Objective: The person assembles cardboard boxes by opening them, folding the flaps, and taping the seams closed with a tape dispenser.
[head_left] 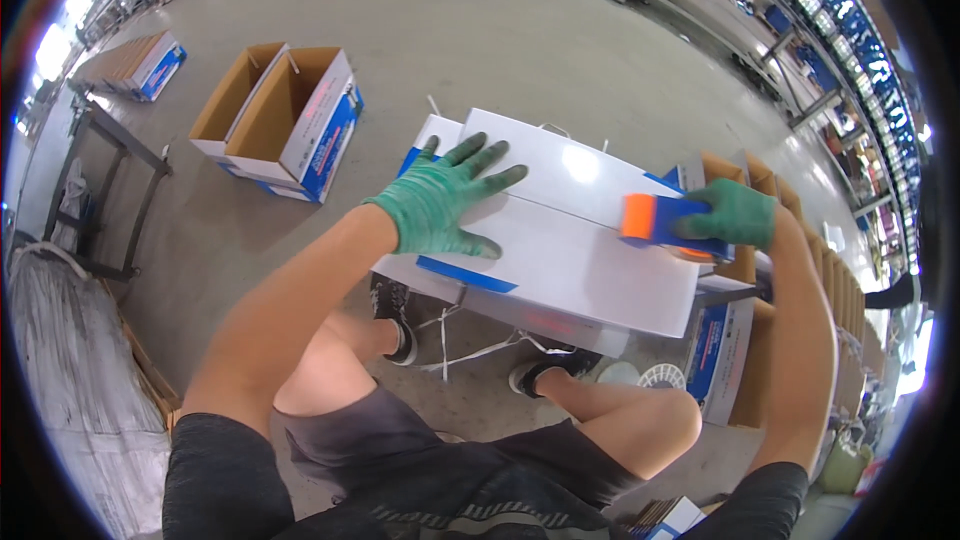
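A white carton (pixel 560 285) with blue patches lies before me, its top flaps folded down and meeting along a seam. My left hand (pixel 445 202), in a green glove, rests flat on the top toward the left, fingers spread across the seam. In my right hand (pixel 740 215), also gloved in green, is a blue and orange tape dispenser (pixel 662 221), gripped at the right part of the carton's top, over the seam. Its lower side is hidden, so I cannot tell whether tape is on the seam there.
Open cartons (pixel 322 130) stand on the floor at the left. More cartons (pixel 738 360) line my right side. A dark metal frame (pixel 125 190) and a plastic-wrapped stack (pixel 85 390) are at the left edge. White strapping (pixel 482 350) lies between my feet.
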A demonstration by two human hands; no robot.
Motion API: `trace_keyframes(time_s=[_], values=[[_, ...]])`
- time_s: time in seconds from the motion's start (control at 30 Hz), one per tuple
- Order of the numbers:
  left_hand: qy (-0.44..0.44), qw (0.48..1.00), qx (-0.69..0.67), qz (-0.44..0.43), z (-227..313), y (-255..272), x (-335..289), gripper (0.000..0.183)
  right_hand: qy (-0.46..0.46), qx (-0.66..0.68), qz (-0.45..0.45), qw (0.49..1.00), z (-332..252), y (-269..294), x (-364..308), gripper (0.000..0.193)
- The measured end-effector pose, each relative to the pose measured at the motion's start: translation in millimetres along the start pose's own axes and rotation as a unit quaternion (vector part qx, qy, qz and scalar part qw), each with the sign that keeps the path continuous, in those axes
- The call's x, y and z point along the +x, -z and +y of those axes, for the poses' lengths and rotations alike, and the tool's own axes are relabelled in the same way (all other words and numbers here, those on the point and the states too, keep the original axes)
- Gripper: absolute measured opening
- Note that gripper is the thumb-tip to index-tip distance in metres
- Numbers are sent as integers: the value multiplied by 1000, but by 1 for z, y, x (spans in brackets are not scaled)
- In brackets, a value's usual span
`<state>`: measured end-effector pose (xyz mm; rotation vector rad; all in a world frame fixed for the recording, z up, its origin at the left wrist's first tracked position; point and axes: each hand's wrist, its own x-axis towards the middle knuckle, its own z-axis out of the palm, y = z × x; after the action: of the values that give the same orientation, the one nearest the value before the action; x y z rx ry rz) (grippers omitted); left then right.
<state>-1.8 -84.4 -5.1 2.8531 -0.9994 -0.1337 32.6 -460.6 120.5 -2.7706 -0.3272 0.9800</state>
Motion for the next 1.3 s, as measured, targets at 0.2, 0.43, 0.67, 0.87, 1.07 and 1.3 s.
trace_keyframes(time_s=[0.2, 0.43, 0.67, 0.87, 1.07, 1.3], values=[[-23, 998, 37, -34, 3, 1, 6, 90, -184, -84, 26, 979, 110, 17, -94, 47], [-25, 995, 69, -65, 20, 20, 11, 82, -222, -115, -44, 967, 115, -16, -50, 58], [-123, 986, 113, -19, 64, 2, 50, 85, -161, -121, -23, 979, 95, -43, -9, 58], [-299, 953, 32, 39, 179, -22, 168, 60, -98, -175, -33, 979, 106, -70, 3, 47], [-266, 961, 4, -72, 231, -13, 206, 50, -126, -42, 168, 977, 183, -172, -25, 48], [-237, 969, 37, -50, 243, -26, 219, 55, -456, 67, 285, 840, 249, -407, -65, 71]])
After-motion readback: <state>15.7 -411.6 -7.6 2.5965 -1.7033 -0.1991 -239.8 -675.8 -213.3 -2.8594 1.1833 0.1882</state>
